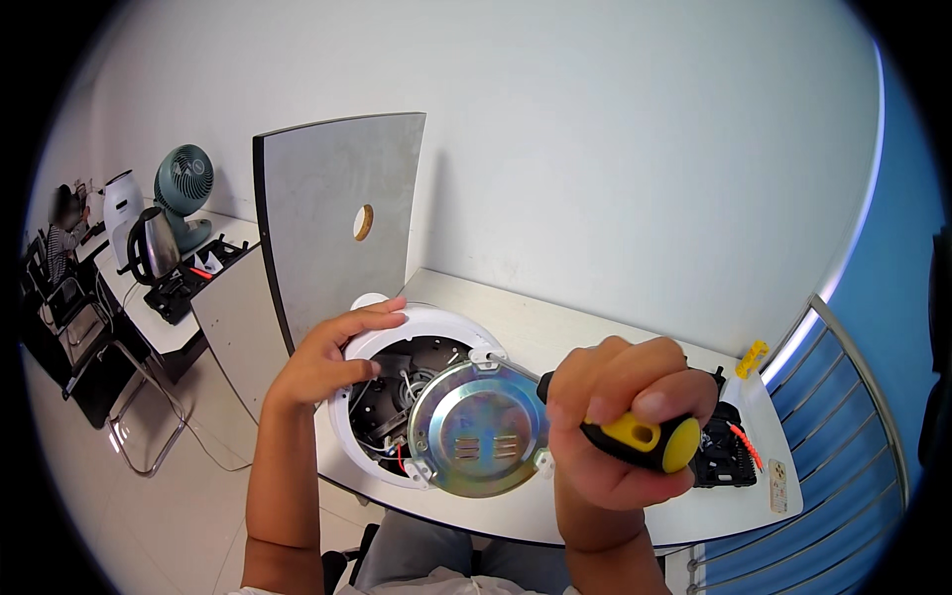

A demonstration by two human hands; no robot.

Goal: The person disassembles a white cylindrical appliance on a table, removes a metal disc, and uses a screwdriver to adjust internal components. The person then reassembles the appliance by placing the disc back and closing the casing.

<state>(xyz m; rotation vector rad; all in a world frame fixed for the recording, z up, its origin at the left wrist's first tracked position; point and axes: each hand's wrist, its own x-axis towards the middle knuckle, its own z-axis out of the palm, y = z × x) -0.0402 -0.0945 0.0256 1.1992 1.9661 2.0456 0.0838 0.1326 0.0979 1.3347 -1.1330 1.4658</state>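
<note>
Right hand (620,416) grips screwdriver (635,436) beside metal plate (478,428).
</note>
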